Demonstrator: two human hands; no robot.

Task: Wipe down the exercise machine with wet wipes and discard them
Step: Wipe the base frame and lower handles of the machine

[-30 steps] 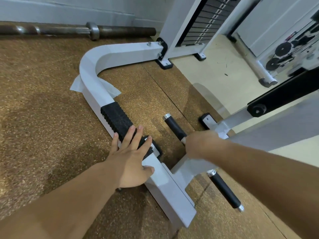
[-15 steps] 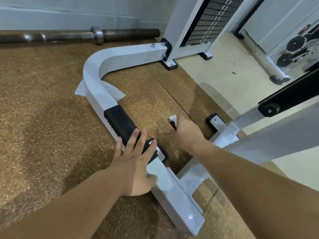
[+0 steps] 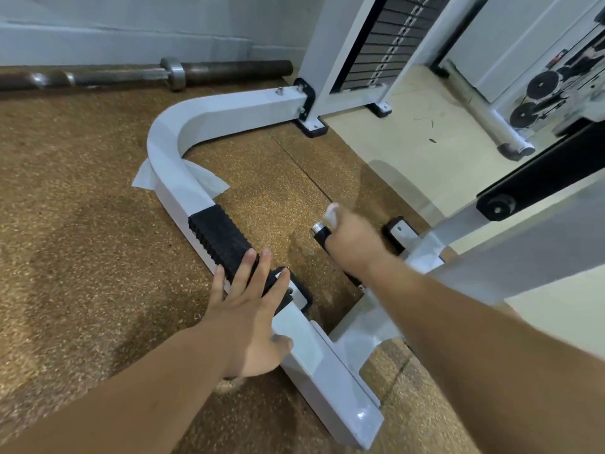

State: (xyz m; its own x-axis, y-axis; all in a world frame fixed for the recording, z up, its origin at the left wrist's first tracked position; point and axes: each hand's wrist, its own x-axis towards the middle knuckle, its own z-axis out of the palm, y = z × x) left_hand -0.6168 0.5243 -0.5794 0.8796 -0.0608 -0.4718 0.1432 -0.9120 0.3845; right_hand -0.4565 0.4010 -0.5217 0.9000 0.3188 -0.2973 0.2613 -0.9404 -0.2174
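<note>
**Right hand wipes the handle, left hand braces on the frame**

The left hand (image 3: 248, 312) lies flat with its fingers straight and spread. The fingertips rest on the black ribbed pad (image 3: 216, 237) and the palm and thumb on the white frame (image 3: 229, 108) of the exercise machine just below it.

The right hand (image 3: 350, 240) is curled round the black handle (image 3: 319, 235) close to its chrome-capped end. A wet wipe (image 3: 331, 217) sticks out white above the knuckles. The hand is blurred, so the wipe seems bunched between fingers and handle, but how much of it wraps the bar is unclear.

A second wipe (image 3: 209, 180) lies on the brown mat (image 3: 82, 257) at the frame's bend, showing on both sides of it. A barbell (image 3: 163, 75) lies along the wall, and the weight stack (image 3: 386, 37) stands at the frame's far end.
</note>
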